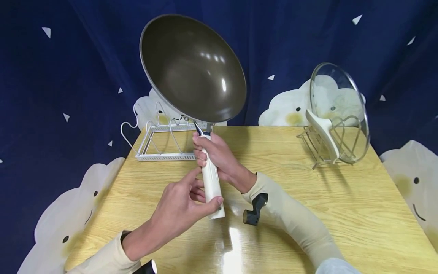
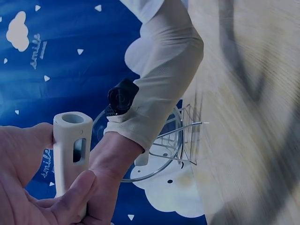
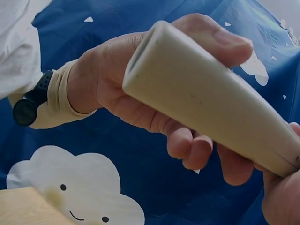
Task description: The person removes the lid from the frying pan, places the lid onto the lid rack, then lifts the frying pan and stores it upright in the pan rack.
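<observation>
A frying pan (image 1: 191,72) with a deep, dark brown inside is held up over the table, its bowl tilted toward the head camera. My right hand (image 1: 220,156) grips the white handle (image 1: 213,179) close to the bowl. Lower down, the thumb of my left hand (image 1: 178,205) lies across the handle near its end, with the fingers curled in behind. In the left wrist view the handle's hollow end (image 2: 73,118) and a side slot show. The right wrist view has the handle between the left thumb (image 3: 234,47) and fingers.
On the wooden table (image 1: 273,182), a white wire rack (image 1: 167,156) stands at the back left, partly behind the pan. A glass lid (image 1: 359,99) with a white handle leans upright in a metal wire stand (image 1: 316,146) at the back right. A blue curtain (image 1: 280,38) hangs behind.
</observation>
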`<state>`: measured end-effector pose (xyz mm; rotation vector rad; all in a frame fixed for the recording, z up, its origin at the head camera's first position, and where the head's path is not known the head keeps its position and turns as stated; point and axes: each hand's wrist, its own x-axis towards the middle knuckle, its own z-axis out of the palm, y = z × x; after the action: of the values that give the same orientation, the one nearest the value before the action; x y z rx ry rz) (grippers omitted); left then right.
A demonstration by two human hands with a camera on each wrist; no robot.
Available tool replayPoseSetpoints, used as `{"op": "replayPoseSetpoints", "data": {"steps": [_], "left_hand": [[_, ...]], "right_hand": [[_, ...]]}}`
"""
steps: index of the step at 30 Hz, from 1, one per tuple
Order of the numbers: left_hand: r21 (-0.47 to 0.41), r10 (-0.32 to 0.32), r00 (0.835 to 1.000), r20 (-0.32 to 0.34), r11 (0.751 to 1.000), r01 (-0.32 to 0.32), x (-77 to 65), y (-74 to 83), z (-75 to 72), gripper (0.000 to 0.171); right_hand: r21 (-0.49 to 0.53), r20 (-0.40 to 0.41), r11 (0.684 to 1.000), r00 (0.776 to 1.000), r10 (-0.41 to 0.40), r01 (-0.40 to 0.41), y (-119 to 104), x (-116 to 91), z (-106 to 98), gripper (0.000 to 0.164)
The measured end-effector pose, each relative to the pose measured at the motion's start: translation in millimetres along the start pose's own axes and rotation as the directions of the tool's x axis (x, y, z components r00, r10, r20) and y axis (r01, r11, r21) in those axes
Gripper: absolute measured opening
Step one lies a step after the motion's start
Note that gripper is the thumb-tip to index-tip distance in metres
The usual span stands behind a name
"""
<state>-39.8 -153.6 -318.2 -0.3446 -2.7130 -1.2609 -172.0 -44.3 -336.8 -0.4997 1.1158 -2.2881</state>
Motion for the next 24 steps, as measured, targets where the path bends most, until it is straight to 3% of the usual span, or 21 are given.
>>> {"op": "replayPoseSetpoints", "data": {"steps": [12, 24], "left_hand": [[0.062, -0.037, 0.999, -0.004, 0.997, 0.038, 4.5, -1.8, -7.5, 0.056], [0.046, -0.081, 0.997, 0.011, 0.996, 0.08, 5.9, -4.6, -14.2, 0.055]], "right_hand": [[0.042, 0.051, 0.999, 0.999, 0.002, -0.004, 6.6, 12.2, 1.3, 0.005], [0.053, 0.09, 0.999, 0.996, -0.003, -0.002, 11.4, 22.3, 5.7, 0.008]]}}
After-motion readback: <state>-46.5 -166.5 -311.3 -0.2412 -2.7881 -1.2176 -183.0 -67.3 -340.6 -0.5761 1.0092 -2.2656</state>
